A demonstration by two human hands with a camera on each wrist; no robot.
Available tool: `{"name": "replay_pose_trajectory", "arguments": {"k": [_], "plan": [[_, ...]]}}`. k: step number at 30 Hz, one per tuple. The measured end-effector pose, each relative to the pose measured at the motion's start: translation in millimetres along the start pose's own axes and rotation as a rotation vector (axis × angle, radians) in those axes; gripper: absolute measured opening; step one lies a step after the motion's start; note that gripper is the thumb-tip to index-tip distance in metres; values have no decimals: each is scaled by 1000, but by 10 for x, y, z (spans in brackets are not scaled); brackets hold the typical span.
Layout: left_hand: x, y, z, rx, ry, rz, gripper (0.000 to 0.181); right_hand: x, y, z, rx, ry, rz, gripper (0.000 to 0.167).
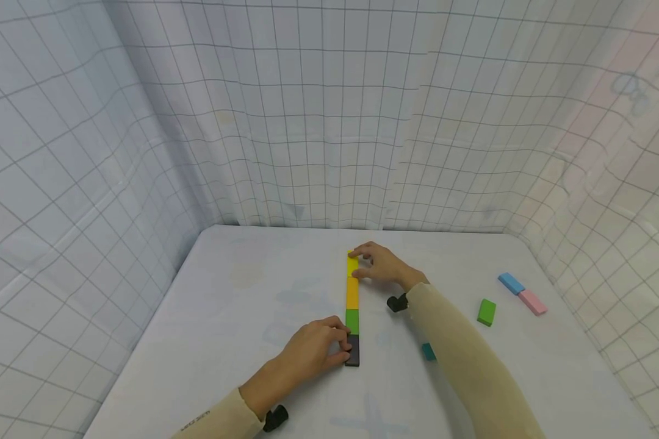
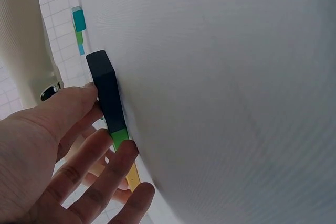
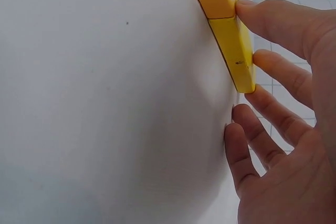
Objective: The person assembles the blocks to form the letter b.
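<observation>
Four flat blocks form a straight row on the white table: black [image 1: 354,358] nearest, then green [image 1: 352,321], orange [image 1: 352,294] and yellow [image 1: 352,267] at the far end. My left hand [image 1: 313,349] touches the near end of the row; its thumb lies against the black block and other fingertips reach the green one. At the far end, my right hand [image 1: 383,264] rests its fingertips on the yellow block. The right thumb sits close to the seam between yellow and orange. Neither hand's fingers close round a block, and all blocks lie on the table.
To the right lie a loose green block [image 1: 486,312], a blue block [image 1: 511,283] and a pink block [image 1: 532,302], the last two end to end. A teal block [image 1: 429,352] is partly covered by the right sleeve. Grid-patterned white curtains [image 1: 329,122] surround the table.
</observation>
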State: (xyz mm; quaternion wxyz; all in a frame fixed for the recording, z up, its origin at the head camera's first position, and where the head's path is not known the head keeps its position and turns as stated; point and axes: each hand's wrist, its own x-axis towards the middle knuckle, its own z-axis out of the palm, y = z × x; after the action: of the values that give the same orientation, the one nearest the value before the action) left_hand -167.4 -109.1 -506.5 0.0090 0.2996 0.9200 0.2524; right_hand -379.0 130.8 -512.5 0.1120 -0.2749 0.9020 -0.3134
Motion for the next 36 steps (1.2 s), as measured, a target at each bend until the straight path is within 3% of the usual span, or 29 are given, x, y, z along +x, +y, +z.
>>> {"name": "replay_pose_trajectory", "arguments": {"k": [12, 36], "plan": [[3, -14, 8, -16, -8, -11, 15, -28, -31, 14, 24, 3, 31, 55], [-3, -16, 12, -28, -3, -21, 15, -70, -13, 42, -16, -3, -5, 53]]}}
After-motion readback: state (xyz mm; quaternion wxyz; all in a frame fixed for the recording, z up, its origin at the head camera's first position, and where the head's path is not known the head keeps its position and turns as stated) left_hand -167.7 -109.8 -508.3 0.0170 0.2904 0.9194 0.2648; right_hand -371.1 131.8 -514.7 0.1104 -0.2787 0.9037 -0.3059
